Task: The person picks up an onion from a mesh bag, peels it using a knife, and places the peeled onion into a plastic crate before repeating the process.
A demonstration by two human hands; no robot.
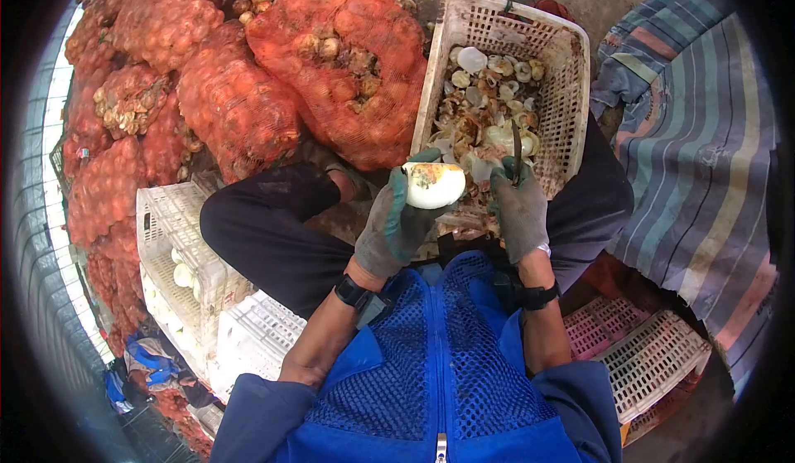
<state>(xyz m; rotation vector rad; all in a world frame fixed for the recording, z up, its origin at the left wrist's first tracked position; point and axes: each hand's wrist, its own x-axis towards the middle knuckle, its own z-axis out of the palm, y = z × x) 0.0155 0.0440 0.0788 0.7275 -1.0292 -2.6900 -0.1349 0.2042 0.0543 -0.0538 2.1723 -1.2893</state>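
Note:
A partly peeled onion (434, 185), white with a brown stained patch on top, is gripped in my left hand (396, 221), which wears a grey and green glove. My right hand (521, 210), gloved the same way, is closed around a knife (517, 150) whose dark blade points up and away from me. Knife and onion are apart. Just beyond both hands stands a white plastic crate (571, 103), with onion skins and trimmings (489, 107) lying in it.
Red mesh sacks of onions (339, 65) pile up ahead and left. White crates (178, 256) with peeled onions stand by my left knee. Striped cloth (696, 156) hangs at right, above more crates (654, 364). Another person (157, 364) is at lower left.

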